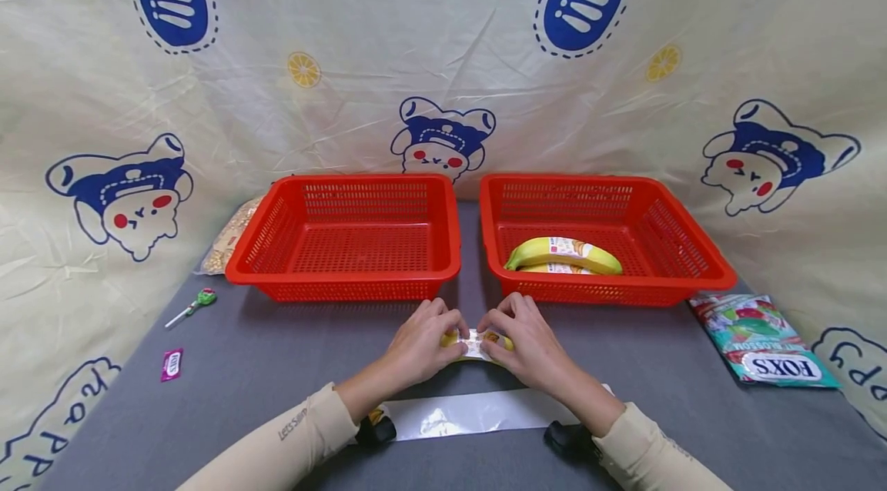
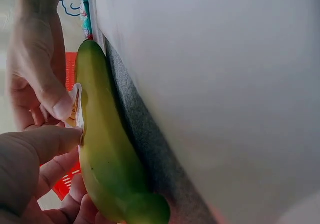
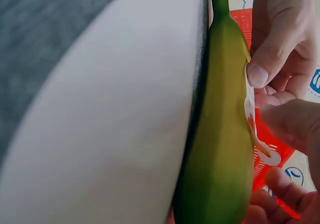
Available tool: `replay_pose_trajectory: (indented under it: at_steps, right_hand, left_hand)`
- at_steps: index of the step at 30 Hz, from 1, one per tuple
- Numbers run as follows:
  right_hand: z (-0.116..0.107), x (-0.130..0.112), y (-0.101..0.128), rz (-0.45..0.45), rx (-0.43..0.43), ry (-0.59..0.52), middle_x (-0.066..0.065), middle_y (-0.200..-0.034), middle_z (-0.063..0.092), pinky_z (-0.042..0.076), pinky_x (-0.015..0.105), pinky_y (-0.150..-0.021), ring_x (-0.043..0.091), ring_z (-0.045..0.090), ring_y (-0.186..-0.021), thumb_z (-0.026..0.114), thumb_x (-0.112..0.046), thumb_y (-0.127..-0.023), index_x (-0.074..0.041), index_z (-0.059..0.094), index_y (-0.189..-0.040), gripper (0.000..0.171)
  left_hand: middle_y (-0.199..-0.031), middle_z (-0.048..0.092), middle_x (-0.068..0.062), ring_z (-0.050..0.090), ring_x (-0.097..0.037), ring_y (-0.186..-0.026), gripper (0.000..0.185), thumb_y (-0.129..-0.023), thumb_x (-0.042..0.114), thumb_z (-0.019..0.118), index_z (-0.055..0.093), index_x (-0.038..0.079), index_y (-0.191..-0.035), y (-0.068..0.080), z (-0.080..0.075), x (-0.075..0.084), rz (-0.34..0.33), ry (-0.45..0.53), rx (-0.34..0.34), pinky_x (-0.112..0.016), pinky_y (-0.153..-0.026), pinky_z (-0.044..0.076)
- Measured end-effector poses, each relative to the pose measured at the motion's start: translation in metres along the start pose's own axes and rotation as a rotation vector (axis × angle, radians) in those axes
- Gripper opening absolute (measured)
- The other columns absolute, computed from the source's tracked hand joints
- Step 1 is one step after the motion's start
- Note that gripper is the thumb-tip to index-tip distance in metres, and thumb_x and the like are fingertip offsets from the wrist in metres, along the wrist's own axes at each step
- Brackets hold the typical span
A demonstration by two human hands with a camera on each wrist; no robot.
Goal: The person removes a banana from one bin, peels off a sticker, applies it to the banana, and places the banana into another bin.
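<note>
A yellow-green banana (image 2: 107,149) lies between both hands, with a white printed label (image 1: 474,345) on its upper side. My left hand (image 1: 426,341) holds the banana, its thumb pressing on the label and other fingers against the far side. Opposite it, my right hand (image 1: 523,341) pinches the label near its other end. That end stands up from the peel in the right wrist view. The thumbs and fingertips of the two hands are close together. Fingers partly cover the label and the banana in the head view.
Behind stand two red baskets; the left basket (image 1: 343,275) looks bare, the right basket (image 1: 610,289) holds labelled bananas (image 1: 564,252). A glossy white strip (image 1: 478,414) lies in front. Around are a lollipop (image 1: 194,306), small pink packet (image 1: 172,365), FOX'S bag (image 1: 765,341) and grainy bag (image 1: 232,237).
</note>
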State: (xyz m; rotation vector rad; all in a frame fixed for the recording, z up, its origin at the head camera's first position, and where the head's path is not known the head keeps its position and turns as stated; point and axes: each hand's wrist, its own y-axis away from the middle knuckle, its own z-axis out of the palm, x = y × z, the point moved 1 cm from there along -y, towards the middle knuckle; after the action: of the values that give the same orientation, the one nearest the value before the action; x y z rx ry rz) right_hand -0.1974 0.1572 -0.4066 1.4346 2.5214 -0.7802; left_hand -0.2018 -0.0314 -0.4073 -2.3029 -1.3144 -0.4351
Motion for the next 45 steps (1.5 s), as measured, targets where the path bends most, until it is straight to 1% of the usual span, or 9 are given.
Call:
replay_pose_trajectory:
  at_steps: [6, 12, 17, 24, 30, 36, 39, 42, 45]
  right_hand:
    - [0.001, -0.005, -0.002, 0.035, -0.035, 0.035, -0.004, -0.092, 0.051, 0.036, 0.027, -0.072, 0.012, 0.040, -0.088, 0.081, -0.028, -0.071, -0.030, 0.068, -0.081, 0.016]
    - [0.003, -0.004, -0.002, 0.064, -0.068, 0.051, -0.004, -0.091, 0.052, 0.035, 0.028, -0.074, 0.011, 0.041, -0.086, 0.082, -0.028, -0.070, -0.029, 0.068, -0.082, 0.018]
    - [0.003, -0.002, 0.000, 0.092, -0.092, 0.058, -0.005, -0.089, 0.053, 0.036, 0.029, -0.074, 0.011, 0.042, -0.085, 0.082, -0.029, -0.069, -0.028, 0.067, -0.086, 0.023]
    - [-0.001, 0.008, 0.009, 0.145, -0.115, 0.018, -0.006, -0.081, 0.051, 0.035, 0.024, -0.065, 0.008, 0.044, -0.077, 0.082, -0.026, -0.069, -0.025, 0.067, -0.091, 0.026]
    - [-0.003, 0.015, 0.014, 0.166, -0.099, -0.039, -0.006, -0.079, 0.053, 0.038, 0.022, -0.063, 0.008, 0.048, -0.072, 0.080, -0.025, -0.071, -0.021, 0.064, -0.089, 0.025]
    - [-0.006, 0.018, 0.018, 0.204, -0.088, -0.058, -0.007, -0.075, 0.051, 0.036, 0.021, -0.059, 0.007, 0.046, -0.068, 0.080, -0.024, -0.071, -0.021, 0.061, -0.085, 0.024]
    - [-0.004, 0.015, 0.016, 0.200, -0.084, -0.044, -0.007, -0.077, 0.052, 0.038, 0.022, -0.063, 0.008, 0.046, -0.072, 0.081, -0.026, -0.070, -0.019, 0.061, -0.088, 0.027]
    - [-0.001, 0.010, 0.011, 0.191, -0.085, -0.019, -0.005, -0.083, 0.054, 0.040, 0.025, -0.068, 0.009, 0.045, -0.078, 0.081, -0.031, -0.070, -0.016, 0.060, -0.095, 0.036]
    - [0.001, 0.003, 0.005, 0.189, -0.098, 0.006, -0.003, -0.088, 0.055, 0.042, 0.027, -0.071, 0.010, 0.045, -0.082, 0.081, -0.037, -0.069, -0.015, 0.059, -0.101, 0.045]
  left_hand:
    - [-0.085, 0.054, 0.001, 0.043, -0.011, -0.081, 0.016, -0.077, 0.026, 0.074, 0.065, 0.019, -0.089, 0.000, -0.001, 0.001, -0.011, 0.000, 0.002, -0.019, -0.064, 0.033]
    - [-0.087, 0.054, 0.003, 0.044, -0.012, -0.083, 0.019, -0.077, 0.025, 0.075, 0.064, 0.017, -0.090, 0.000, -0.002, 0.003, -0.007, -0.020, -0.013, -0.020, -0.066, 0.033]
    - [-0.089, 0.054, 0.002, 0.043, -0.012, -0.084, 0.020, -0.078, 0.026, 0.075, 0.063, 0.017, -0.091, 0.000, -0.003, 0.003, -0.031, -0.007, -0.038, -0.020, -0.066, 0.033]
    - [-0.087, 0.054, 0.002, 0.043, -0.012, -0.084, 0.020, -0.078, 0.027, 0.074, 0.063, 0.017, -0.091, 0.000, -0.003, 0.003, -0.014, -0.025, -0.032, -0.020, -0.067, 0.033]
    - [-0.086, 0.052, 0.004, 0.042, -0.011, -0.084, 0.020, -0.077, 0.027, 0.075, 0.063, 0.018, -0.091, 0.000, -0.002, 0.002, -0.022, -0.020, -0.028, -0.019, -0.066, 0.033]
    - [-0.086, 0.053, 0.004, 0.043, -0.011, -0.084, 0.019, -0.077, 0.026, 0.074, 0.062, 0.018, -0.090, 0.000, -0.002, 0.002, -0.017, -0.022, -0.028, -0.020, -0.067, 0.034]
    - [-0.087, 0.052, 0.004, 0.042, -0.011, -0.084, 0.020, -0.077, 0.026, 0.074, 0.062, 0.018, -0.091, 0.000, -0.003, 0.002, -0.031, -0.021, -0.037, -0.020, -0.067, 0.034]
    - [-0.087, 0.052, 0.004, 0.042, -0.011, -0.085, 0.020, -0.078, 0.026, 0.074, 0.061, 0.018, -0.091, 0.000, -0.002, 0.002, -0.041, -0.016, -0.047, -0.020, -0.067, 0.035]
    - [-0.088, 0.053, 0.002, 0.043, -0.012, -0.085, 0.021, -0.077, 0.025, 0.074, 0.062, 0.017, -0.092, 0.001, -0.002, 0.003, -0.030, -0.017, -0.050, -0.021, -0.068, 0.036]
